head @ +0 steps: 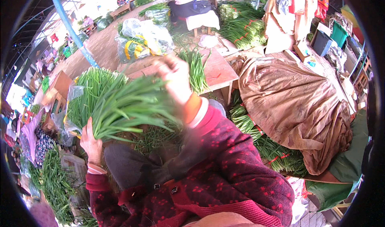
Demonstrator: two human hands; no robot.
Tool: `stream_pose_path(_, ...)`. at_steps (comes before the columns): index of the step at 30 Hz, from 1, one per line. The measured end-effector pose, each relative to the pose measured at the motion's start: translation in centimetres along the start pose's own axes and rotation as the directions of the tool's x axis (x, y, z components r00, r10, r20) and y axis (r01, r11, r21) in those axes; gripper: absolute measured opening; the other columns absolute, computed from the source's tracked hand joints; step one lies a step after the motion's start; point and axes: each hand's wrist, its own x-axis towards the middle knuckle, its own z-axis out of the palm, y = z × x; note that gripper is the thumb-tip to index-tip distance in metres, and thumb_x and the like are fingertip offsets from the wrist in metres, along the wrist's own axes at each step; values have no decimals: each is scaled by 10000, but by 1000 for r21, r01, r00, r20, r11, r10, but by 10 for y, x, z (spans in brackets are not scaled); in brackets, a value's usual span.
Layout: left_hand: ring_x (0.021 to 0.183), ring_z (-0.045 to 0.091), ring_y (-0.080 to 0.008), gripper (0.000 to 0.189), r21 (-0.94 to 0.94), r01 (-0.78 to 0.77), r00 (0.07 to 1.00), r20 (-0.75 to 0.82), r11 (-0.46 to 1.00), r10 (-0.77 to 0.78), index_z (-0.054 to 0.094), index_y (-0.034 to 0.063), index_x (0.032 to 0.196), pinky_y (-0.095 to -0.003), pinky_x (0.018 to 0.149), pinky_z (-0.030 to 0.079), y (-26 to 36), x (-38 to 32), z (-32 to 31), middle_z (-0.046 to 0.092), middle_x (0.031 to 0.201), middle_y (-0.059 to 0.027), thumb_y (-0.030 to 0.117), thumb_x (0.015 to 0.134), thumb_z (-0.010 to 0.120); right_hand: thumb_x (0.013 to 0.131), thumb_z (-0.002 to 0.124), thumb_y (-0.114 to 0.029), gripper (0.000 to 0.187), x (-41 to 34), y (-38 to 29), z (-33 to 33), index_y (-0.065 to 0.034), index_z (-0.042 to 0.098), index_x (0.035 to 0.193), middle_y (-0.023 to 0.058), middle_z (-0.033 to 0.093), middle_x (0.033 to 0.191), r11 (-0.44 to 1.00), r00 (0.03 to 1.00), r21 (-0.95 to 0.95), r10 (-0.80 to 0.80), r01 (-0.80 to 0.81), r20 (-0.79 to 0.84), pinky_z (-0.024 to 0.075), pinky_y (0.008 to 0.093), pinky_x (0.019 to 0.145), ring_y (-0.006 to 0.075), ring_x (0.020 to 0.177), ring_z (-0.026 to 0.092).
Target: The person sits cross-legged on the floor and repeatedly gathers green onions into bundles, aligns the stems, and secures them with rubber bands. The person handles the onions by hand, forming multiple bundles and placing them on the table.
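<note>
My left hand (pixel 91 142) grips a loose bunch of long flat green leaves, which look like garlic chives (pixel 127 105). The leaves fan out over my lap towards the right. Blurred by motion, my right hand (pixel 174 76) is raised by the upper right ends of the leaves; whether its fingers hold any is unclear. Beyond the bunch stands a dense upright pack of similar greens (pixel 87 97), partly wrapped in clear plastic. A smaller bunch (pixel 195 69) lies on a low wooden bench (pixel 222 69), just right of my right hand.
On the right, a brown cloth (pixel 291 103) covers part of a stack of red-tied bunches (pixel 264 142). A plastic-wrapped bundle (pixel 144 42) sits beyond the bench. At left are a crate (pixel 75 173) and loose greens (pixel 55 179). A blue pole (pixel 67 27) rises ahead; a person (pixel 188 1) sits beyond.
</note>
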Motion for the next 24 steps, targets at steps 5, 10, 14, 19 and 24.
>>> stream_pose_path(5,982,691,-251,586,-356,254,962,-5,899,-273,559,70,1343,-332,872,534,11,6,24,702,1109,-130,28,767,657,781,708,22,151,20,-13,-55,-2,675,927,-9,601,766,725,888,-622,-448,296,-100,432,250,652,103,666,494)
stream_pose_path(10,914,648,-104,492,-818,383,903,235,429,-360,605,39,1202,-269,837,527,14,15,55,710,1033,-26,-73,732,703,877,691,6,79,22,-2,-77,-23,666,945,-4,655,893,895,927,-347,-345,280,-144,455,225,760,66,806,551)
stream_pose_path(14,873,675,-144,422,-897,440,847,396,50,-355,639,41,1090,-302,777,569,18,13,71,709,986,-38,-138,713,703,895,662,26,103,18,2,-79,-27,665,983,-23,643,911,911,951,-316,-302,265,-74,451,217,781,62,841,552)
stream_pose_path(19,764,685,-155,296,-837,542,814,501,76,-293,670,48,974,-291,672,575,19,9,81,715,864,-53,-108,727,714,905,665,16,110,16,-12,-73,-21,673,1008,-7,649,884,897,941,-339,-328,284,-79,461,207,732,58,775,555)
stream_pose_path(24,785,672,-133,315,-799,601,754,553,32,-355,663,51,976,-277,690,566,25,5,82,716,902,-44,-105,712,734,907,669,16,149,6,-37,-53,-11,681,1053,2,657,895,874,916,-346,-391,340,-87,465,196,695,57,759,561)
